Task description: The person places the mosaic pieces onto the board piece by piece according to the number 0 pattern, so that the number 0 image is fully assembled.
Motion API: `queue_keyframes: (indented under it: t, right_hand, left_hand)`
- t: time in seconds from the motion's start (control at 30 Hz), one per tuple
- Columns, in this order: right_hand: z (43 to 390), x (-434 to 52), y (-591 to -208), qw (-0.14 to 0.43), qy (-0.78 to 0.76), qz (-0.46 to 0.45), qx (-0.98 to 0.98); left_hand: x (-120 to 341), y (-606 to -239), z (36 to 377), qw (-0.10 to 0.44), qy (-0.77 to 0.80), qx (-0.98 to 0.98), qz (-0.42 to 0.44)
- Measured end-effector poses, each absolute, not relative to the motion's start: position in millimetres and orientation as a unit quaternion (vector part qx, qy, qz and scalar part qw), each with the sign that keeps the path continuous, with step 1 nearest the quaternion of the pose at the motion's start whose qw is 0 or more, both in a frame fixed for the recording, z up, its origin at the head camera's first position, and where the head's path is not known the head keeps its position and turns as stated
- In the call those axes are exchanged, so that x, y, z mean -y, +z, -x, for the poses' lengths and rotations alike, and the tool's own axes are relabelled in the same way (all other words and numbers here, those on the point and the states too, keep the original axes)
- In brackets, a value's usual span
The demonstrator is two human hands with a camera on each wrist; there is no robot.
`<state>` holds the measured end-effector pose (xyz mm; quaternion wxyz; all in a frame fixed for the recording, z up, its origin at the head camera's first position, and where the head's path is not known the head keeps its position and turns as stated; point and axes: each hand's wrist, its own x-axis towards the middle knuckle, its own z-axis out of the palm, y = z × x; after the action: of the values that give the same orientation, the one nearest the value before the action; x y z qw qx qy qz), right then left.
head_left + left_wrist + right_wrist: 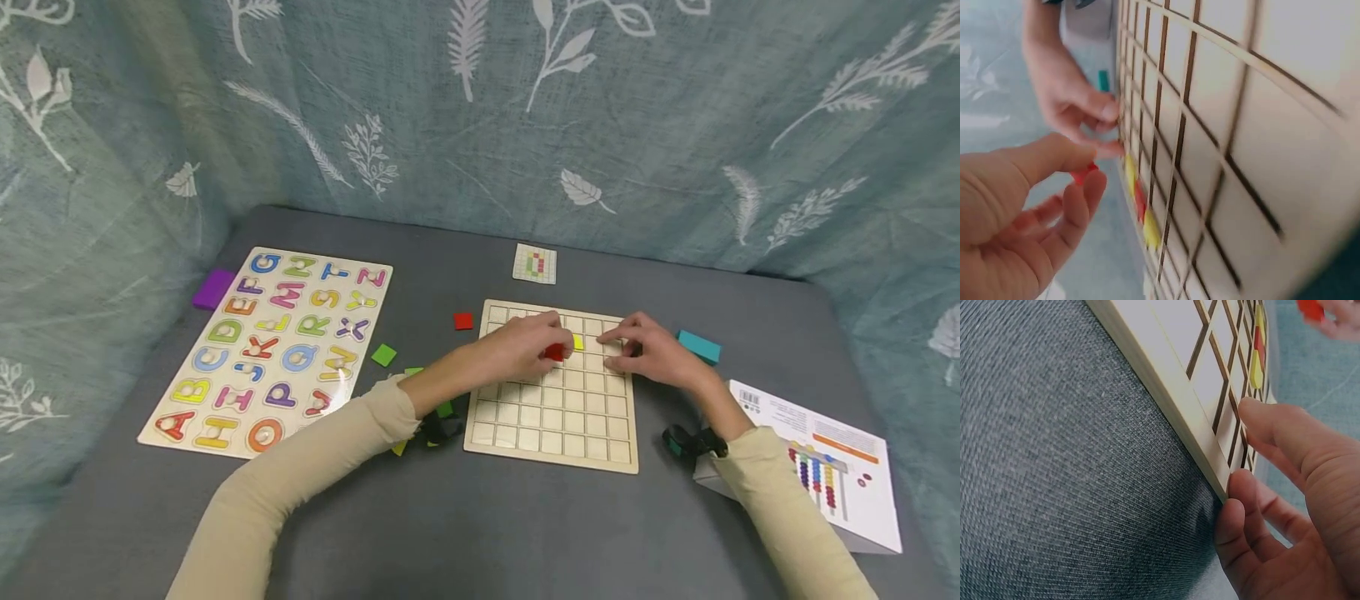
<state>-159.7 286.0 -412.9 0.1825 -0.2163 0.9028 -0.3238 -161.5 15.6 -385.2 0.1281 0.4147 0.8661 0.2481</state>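
Grey cloth covers the table [465, 533], and a blue-green curtain with white leaf prints hangs behind it. An alphabet puzzle [273, 350] lies at the left with a purple block [213, 288] beside it; a small pattern card [535, 264], loose red [463, 321] and green tiles [383, 355], a teal block [699, 347] and a printed box [832, 467] lie around the wooden grid board [555, 417]. The left hand [525, 346] pinches a red tile [554, 352] between thumb and fingers just above the board's upper rows. The right hand [652, 350] rests on the board's right edge, fingers loosely bent, seemingly holding nothing. The yellow tiles [1147, 228] already seated are blurred in the left wrist view.
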Motion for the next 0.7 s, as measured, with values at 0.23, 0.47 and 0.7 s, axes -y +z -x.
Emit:
queue_keyframes:
  t: [0.23,0.47,0.7]
  right_hand:
    - [160,-284,-413,0.177,-0.317,0.220,-0.905]
    - [161,-284,-414,0.174,-0.311,0.226,-0.906]
    - [159,-283,-414,0.171,-0.312,0.229,-0.906]
  left_hand:
    - [-48,-394,166,0.152,0.228,-0.851,-0.448]
    - [-53,-400,167,0.140,0.224,-0.857,-0.442]
    - [-54,-404,168,0.131,0.216,-0.862,-0.439]
